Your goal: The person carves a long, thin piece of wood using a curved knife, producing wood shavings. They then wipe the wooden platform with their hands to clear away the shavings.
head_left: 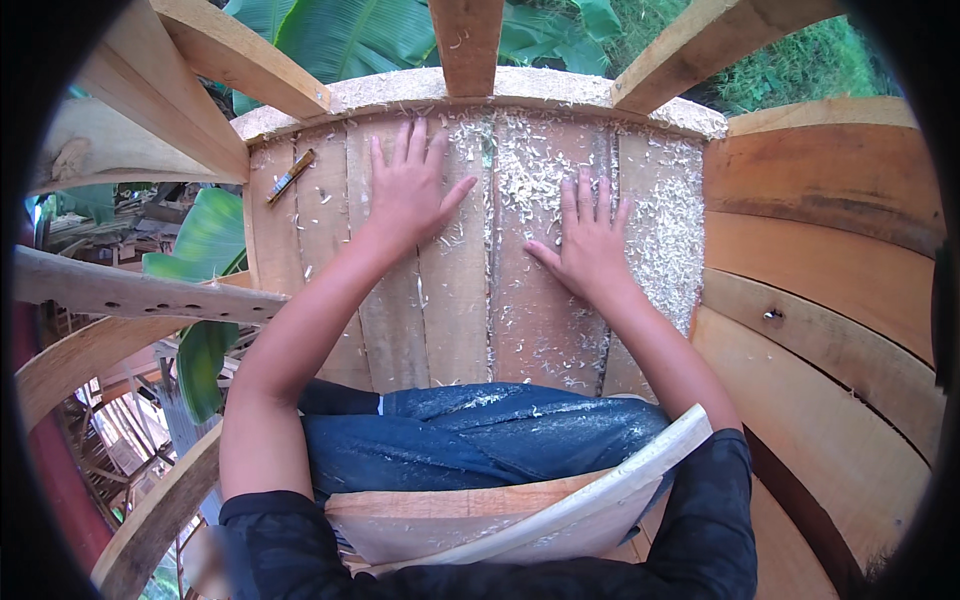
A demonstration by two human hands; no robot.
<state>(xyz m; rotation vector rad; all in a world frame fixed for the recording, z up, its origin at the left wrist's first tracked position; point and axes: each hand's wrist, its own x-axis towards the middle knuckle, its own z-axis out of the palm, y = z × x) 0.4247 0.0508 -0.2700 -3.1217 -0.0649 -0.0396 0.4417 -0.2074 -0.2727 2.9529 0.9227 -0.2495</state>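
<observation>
Both my arms stretch forward over a floor of wooden planks point(455, 300). My left hand point(410, 185) rests palm down on the boards with its fingers spread, holding nothing. To the right of it my right hand point(588, 240) also lies flat, fingers apart, beside a heap of pale wood shavings point(535, 175). More shavings cover the planks along the right side. Left of my left hand lies a small, narrow yellow-and-dark item point(291, 177), whose kind I cannot make out.
A curved beam point(380, 92) edges the planks at the far side, with upright ribs point(467, 45) rising from it. Planked boards point(820, 190) wall the right. Two cut boards point(440, 505) lie across my lap. Through open ribs at left, a drop to scattered timber shows.
</observation>
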